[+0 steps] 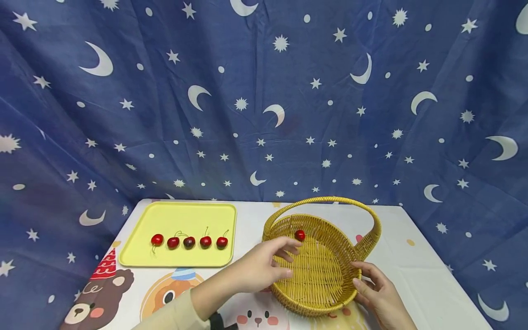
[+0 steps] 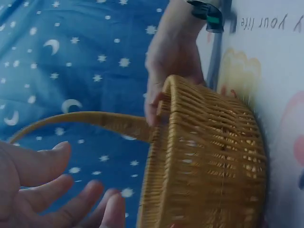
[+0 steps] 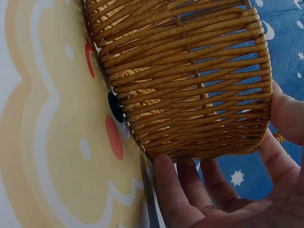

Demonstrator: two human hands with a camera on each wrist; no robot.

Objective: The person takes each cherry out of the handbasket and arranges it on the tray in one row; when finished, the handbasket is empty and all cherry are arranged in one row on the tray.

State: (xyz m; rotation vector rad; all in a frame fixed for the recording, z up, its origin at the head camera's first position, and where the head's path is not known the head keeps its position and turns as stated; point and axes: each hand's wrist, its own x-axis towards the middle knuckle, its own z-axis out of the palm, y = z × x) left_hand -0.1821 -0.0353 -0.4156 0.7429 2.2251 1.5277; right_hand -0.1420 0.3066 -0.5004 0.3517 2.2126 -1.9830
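Note:
A round woven basket point(image 1: 313, 311) with an arched handle stands on the table. Inside it, near the back left wall, lies one red cherry point(image 1: 299, 235). My left hand point(image 1: 268, 263) hovers over the basket's left side, fingers loosely bent and nothing between them. In the left wrist view its fingers point(image 2: 90, 194) show beside the rim, apart from the wicker. My right hand point(image 1: 377, 291) grips the basket's right rim below the handle's base. The right wrist view has its fingers point(image 3: 173, 190) against the outer wall, with the thumb side at the rim.
To the left is a yellow rectangular tray point(image 1: 185, 215) holding several cherries point(image 1: 189, 242) in a row, some with stems. The white tablecloth point(image 1: 429, 275) has cartoon animals printed on it. A blue star-and-moon curtain point(image 1: 264, 101) hangs behind the table.

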